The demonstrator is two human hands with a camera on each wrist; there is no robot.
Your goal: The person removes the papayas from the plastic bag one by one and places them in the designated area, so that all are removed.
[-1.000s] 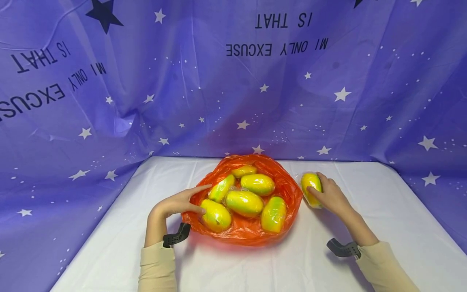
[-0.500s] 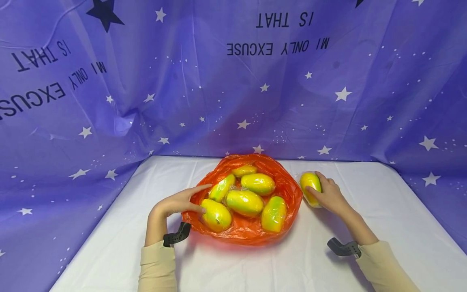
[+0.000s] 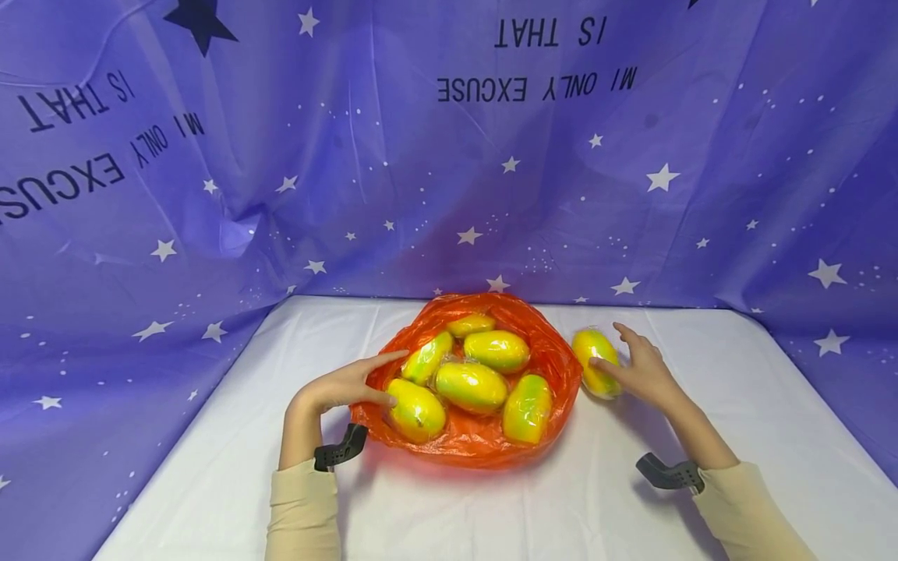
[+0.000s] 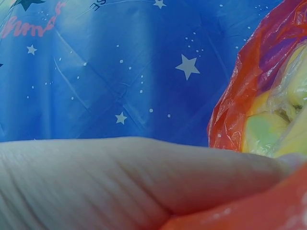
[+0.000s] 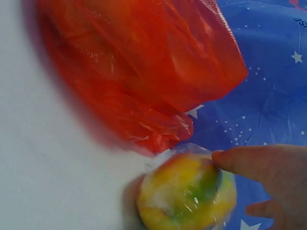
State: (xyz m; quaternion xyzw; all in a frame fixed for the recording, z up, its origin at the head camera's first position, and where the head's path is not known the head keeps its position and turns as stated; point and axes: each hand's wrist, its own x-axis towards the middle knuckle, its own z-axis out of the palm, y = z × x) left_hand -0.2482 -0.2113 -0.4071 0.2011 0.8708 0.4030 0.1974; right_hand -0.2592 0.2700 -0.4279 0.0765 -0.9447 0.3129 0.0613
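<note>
A red plastic bag (image 3: pixel 463 456) lies spread wide at mid-table with several yellow-green mangoes in clear wrap inside, one (image 3: pixel 470 387) near the middle. My left hand (image 3: pixel 344 387) rests at the bag's left rim, its fingers stretched over the edge and the thumb beside the lower-left mango (image 3: pixel 416 411). To the right of the bag, a single wrapped mango (image 3: pixel 593 351) sits on the table. My right hand (image 3: pixel 647 375) is beside it, fingers spread away from the fruit, with the thumb at its side. The right wrist view shows this mango (image 5: pixel 187 196) blurred, with a fingertip at its wrap.
A white cloth (image 3: pixel 435 514) covers the table. Behind and at both sides hangs a purple curtain (image 3: pixel 421 171) with stars and lettering. Black wrist mounts (image 3: pixel 340 448) stick out from both forearms.
The right hand's fingers have come off the mango and spread to the right, while the thumb stays by it. The left hand and bag look the same.
</note>
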